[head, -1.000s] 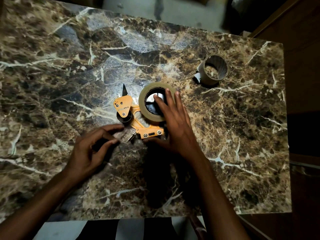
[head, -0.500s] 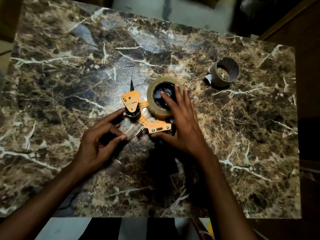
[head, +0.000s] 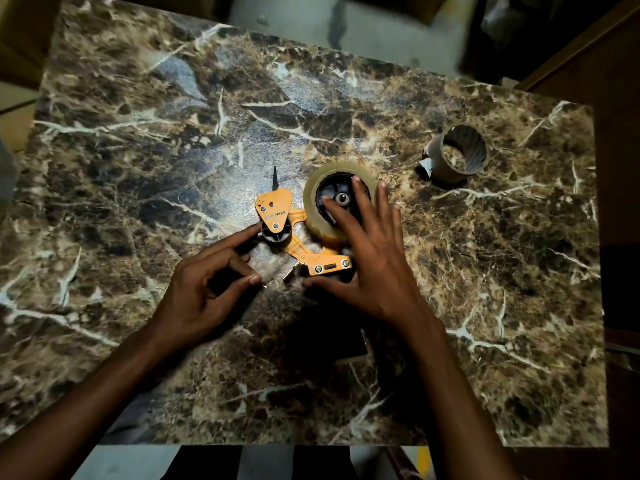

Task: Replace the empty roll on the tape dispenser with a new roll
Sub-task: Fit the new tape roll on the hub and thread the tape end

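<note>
One new roll [head: 341, 199] seated on orange dispenser [head: 304, 247] | right hand [head: 370, 258] flat, pressing | left hand [head: 204, 289] pinching tape end

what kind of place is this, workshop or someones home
Probably a home rather than a workshop, though little of the room shows. The work surface is a marble-patterned table with wooden furniture beside it, and the only tool in view is the orange tape dispenser.
</note>
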